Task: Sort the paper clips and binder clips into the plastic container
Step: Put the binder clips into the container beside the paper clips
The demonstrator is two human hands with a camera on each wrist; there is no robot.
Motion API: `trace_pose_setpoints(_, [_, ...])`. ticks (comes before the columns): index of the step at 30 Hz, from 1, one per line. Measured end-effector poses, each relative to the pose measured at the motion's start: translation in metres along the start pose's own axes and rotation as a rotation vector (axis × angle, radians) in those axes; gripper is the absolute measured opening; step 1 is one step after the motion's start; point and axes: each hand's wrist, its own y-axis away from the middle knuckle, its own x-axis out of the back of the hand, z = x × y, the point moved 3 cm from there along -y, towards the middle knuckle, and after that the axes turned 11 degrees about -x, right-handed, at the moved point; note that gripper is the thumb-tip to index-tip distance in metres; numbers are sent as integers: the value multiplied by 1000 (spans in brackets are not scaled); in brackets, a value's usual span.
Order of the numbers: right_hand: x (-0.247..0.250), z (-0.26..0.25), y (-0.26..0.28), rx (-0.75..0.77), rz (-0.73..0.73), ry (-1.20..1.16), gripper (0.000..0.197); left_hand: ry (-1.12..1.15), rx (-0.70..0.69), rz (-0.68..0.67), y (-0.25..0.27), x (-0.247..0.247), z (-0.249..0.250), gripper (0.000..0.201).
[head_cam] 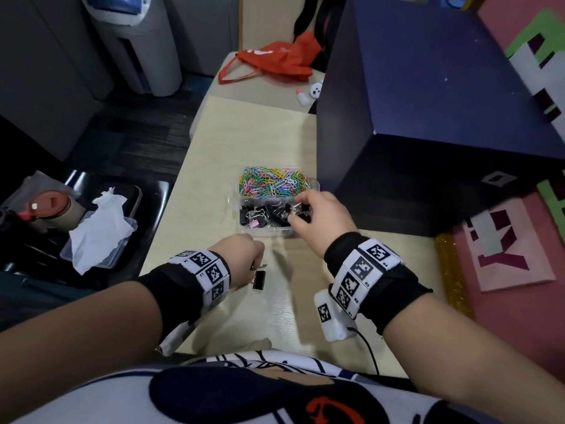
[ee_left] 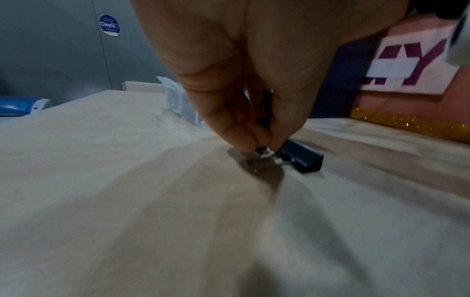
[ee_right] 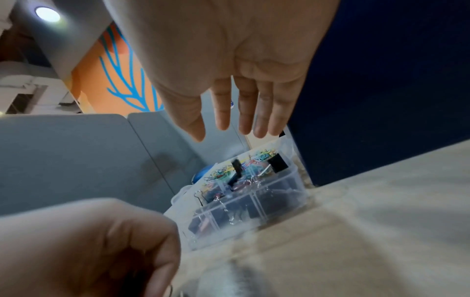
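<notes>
One pale tabletop [head_cam: 232, 154] carries everything that matters, with a big dark blue box [head_cam: 428, 111] standing hard against its right side and walling off that flank of the work area. Just left of the box's near corner sits the plastic container [head_cam: 244, 206], clear-walled and divided: coloured paper clips [head_cam: 270, 182] fill the far compartment, binder clips [head_cam: 269, 214] the near one. On the near side of the container lies a stretch of bare wood, and there rests a single black binder clip [head_cam: 259, 280], its long axis running roughly away from the person toward the container, wire handles at the far end.

The left hand [head_cam: 241, 255] is plainly the nearer one: it is down on that clip, thumb and fingers pinching the wire handles, while the black body seems to touch the wood in the left wrist view. The right hand [head_cam: 321, 215] hovers over the near right part of the container, fingers straight and spread, gripping nothing.

The coming move likely turns on a short carry straight ahead, from the clip up over the container's near wall into the binder-clip compartment. Room is open on the left and front; the right hand and the box crowd the right, so the left half of that compartment looks the easier drop.
</notes>
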Motion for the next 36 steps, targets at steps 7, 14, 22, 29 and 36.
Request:
trace_pose_setpoints(7, [-30, 30, 16, 3, -196, 237, 28, 64, -86, 345, -1, 54, 2, 13])
trace_pose_setpoints(14, [-73, 12, 44, 488, -421, 498, 53, 56, 33, 379, -1, 54, -15, 35])
trace_pose_setpoints(22, [-74, 36, 42, 375, -382, 532, 35, -193, 41, 185, 5, 30, -18, 34])
trace_pose_setpoints(29, [-48, 58, 39, 168, -180, 299, 28, -278, -227, 143, 11, 29, 7, 26])
trace_pose_setpoints(36, [-26, 44, 34, 128, 32, 44, 29, -80, 105, 298, -1, 54, -27, 47])
